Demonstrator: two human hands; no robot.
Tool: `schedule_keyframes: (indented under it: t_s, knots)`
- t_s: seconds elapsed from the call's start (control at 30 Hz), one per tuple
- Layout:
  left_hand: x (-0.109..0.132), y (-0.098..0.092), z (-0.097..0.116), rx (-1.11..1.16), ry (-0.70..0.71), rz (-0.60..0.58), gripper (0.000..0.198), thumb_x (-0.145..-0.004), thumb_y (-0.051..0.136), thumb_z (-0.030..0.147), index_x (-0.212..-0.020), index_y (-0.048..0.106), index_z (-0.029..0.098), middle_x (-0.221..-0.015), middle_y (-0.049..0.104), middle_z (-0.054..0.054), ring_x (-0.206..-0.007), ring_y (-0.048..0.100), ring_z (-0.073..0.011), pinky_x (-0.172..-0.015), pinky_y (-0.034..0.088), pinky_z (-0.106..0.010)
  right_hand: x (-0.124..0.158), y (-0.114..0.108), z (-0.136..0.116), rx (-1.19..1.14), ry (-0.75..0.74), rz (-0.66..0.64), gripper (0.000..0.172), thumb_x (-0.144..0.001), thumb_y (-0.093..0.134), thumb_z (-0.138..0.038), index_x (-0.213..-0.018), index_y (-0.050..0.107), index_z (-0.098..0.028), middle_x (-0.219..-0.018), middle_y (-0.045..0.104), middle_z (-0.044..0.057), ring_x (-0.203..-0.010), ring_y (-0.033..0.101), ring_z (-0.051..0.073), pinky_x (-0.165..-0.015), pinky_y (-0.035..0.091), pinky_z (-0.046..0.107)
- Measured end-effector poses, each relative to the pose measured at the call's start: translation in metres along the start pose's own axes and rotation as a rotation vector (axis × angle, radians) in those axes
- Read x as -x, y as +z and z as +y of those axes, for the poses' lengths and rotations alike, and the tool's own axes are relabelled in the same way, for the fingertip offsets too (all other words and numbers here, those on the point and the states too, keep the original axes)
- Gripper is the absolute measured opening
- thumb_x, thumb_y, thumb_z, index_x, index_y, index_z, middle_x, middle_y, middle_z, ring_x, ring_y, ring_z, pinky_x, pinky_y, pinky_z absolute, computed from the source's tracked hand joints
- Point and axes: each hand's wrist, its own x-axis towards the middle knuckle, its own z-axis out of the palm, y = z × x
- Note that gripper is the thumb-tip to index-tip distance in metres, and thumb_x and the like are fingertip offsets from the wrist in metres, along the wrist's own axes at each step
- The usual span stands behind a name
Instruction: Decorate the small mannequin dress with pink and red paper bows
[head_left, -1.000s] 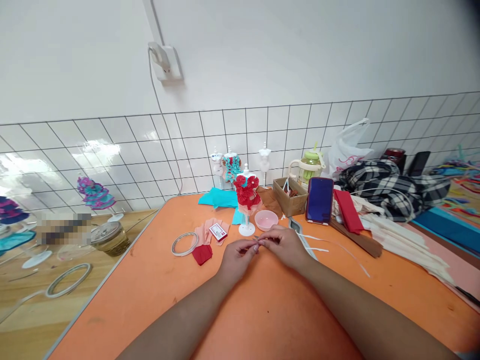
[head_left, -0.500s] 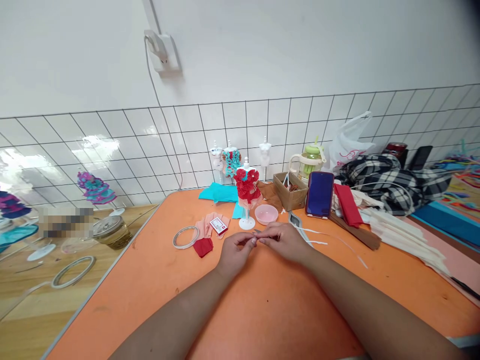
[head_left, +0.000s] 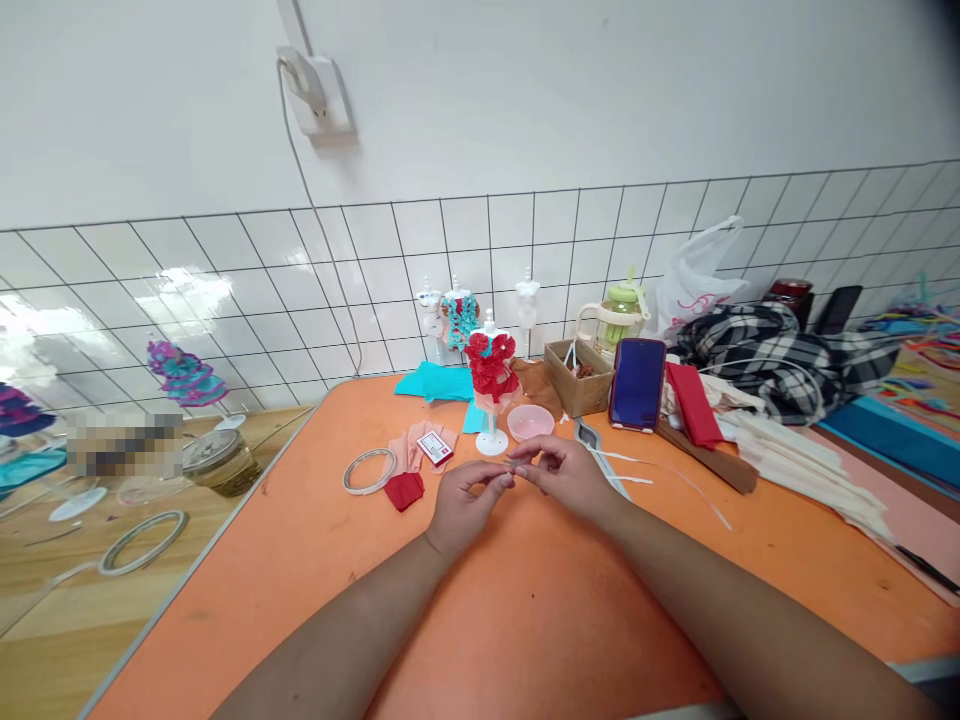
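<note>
Over the orange table [head_left: 450, 620], my left hand [head_left: 469, 500] and my right hand [head_left: 562, 475] meet at their fingertips. Both pinch something small that I cannot make out. Just behind them stands a small white mannequin [head_left: 492, 442] wearing a red ruffled dress [head_left: 491, 370]. A pink bowl [head_left: 531, 424] sits beside its base, behind my right hand. Left of my hands lie a roll of tape [head_left: 369, 471], a dark red cloth piece [head_left: 404, 491], pale pink fabric [head_left: 409, 450] and a small white and red box [head_left: 436, 448].
Further back are more mannequins [head_left: 527, 305], turquoise fabric [head_left: 435, 382] and a cardboard box [head_left: 577, 385]. On the right are a phone [head_left: 637, 385], a green-lidded cup [head_left: 624, 315], red fabric [head_left: 694, 405] and a plaid cloth [head_left: 787, 360]. A jar [head_left: 221, 463] stands left.
The fingers of my right hand have shifted and lifted slightly at the pinch. My left hand stays nearly in place. The whole view has moved a little.
</note>
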Motion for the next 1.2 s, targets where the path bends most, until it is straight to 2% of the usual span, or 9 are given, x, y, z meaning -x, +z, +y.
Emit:
schedule_keyframes:
  t_s: [0.07,0.23,0.47,0.7,0.83,0.93,1.03,1.13,1.2]
  knots:
    - [0.0,0.0,-0.001,0.005,0.0,0.014,0.016,-0.08,0.062,0.03,-0.081,0.07,0.017,-0.075,0.072,-0.005,-0.069,0.066,-0.0158,-0.067,0.052,-0.025,0.0,0.0,0.001,-0.018,0.037,-0.004,0.027,-0.075,0.063,-0.035,-0.098,0.067,-0.02,-0.084,0.065,0.003,-0.048,0.043,0.006,-0.046,0.035,0.02]
    - [-0.001,0.0,-0.003,-0.032,0.017,0.002,0.015,-0.081,0.06,0.029,-0.08,0.07,0.017,-0.073,0.071,-0.004,-0.069,0.065,-0.015,-0.067,0.052,-0.024,0.0,0.001,0.001,-0.02,0.007,-0.074,0.02,-0.077,0.06,-0.033,-0.088,0.071,-0.02,-0.086,0.066,0.004,-0.065,0.053,0.011,-0.055,0.04,0.022]
    - [-0.002,0.001,-0.001,-0.072,0.026,-0.069,0.016,-0.081,0.06,0.029,-0.08,0.071,0.017,-0.074,0.071,-0.003,-0.07,0.065,-0.0144,-0.068,0.05,-0.023,-0.003,0.001,0.009,-0.172,0.137,-0.111,0.026,-0.072,0.064,-0.04,-0.083,0.067,-0.016,-0.077,0.063,0.001,-0.054,0.045,0.007,-0.049,0.033,0.02]
    - [-0.001,0.002,-0.001,-0.023,-0.019,-0.114,0.02,-0.084,0.056,0.031,-0.077,0.07,0.017,-0.074,0.071,-0.003,-0.071,0.064,-0.0141,-0.068,0.049,-0.022,-0.005,0.001,0.015,-0.06,0.039,-0.093,0.016,-0.074,0.062,-0.032,-0.079,0.064,-0.017,-0.078,0.062,0.001,-0.052,0.039,0.007,-0.049,0.031,0.02]
    - [-0.002,0.003,-0.004,-0.021,-0.048,-0.092,0.022,-0.084,0.055,0.032,-0.078,0.069,0.016,-0.074,0.069,-0.003,-0.07,0.063,-0.0142,-0.066,0.048,-0.022,-0.003,0.003,0.01,0.065,-0.075,-0.043,0.008,-0.076,0.06,-0.026,-0.076,0.064,-0.019,-0.082,0.063,0.002,-0.06,0.045,0.01,-0.053,0.033,0.022]
    - [-0.002,0.004,-0.005,-0.024,-0.036,-0.08,0.021,-0.084,0.056,0.032,-0.077,0.068,0.016,-0.074,0.069,-0.004,-0.069,0.063,-0.0142,-0.064,0.048,-0.022,-0.001,0.004,0.006,0.094,-0.093,-0.038,0.006,-0.078,0.057,-0.023,-0.077,0.062,-0.019,-0.08,0.061,0.001,-0.061,0.045,0.01,-0.055,0.033,0.022]
    - [-0.003,0.004,-0.002,-0.064,0.024,-0.067,0.019,-0.083,0.057,0.031,-0.075,0.068,0.017,-0.074,0.069,-0.004,-0.07,0.062,-0.0147,-0.064,0.048,-0.024,0.001,0.006,0.002,-0.004,-0.07,-0.046,0.006,-0.079,0.056,-0.023,-0.076,0.058,-0.019,-0.08,0.058,0.0,-0.061,0.045,0.009,-0.056,0.034,0.022]
    - [-0.002,0.001,0.002,-0.123,0.152,-0.046,0.015,-0.084,0.056,0.025,-0.077,0.067,0.018,-0.074,0.068,-0.003,-0.071,0.062,-0.0144,-0.068,0.048,-0.025,0.002,0.006,0.001,-0.287,0.065,-0.103,0.013,-0.081,0.055,-0.033,-0.08,0.055,-0.019,-0.093,0.059,0.001,-0.052,0.042,0.006,-0.048,0.032,0.021]
    - [-0.001,-0.001,0.004,-0.137,0.239,-0.022,0.012,-0.083,0.056,0.022,-0.078,0.066,0.018,-0.075,0.068,-0.003,-0.072,0.062,-0.0141,-0.069,0.048,-0.026,0.002,0.004,0.0,-0.44,0.163,-0.117,0.02,-0.081,0.055,-0.039,-0.091,0.056,-0.021,-0.102,0.059,0.003,-0.045,0.037,0.003,-0.043,0.028,0.02]
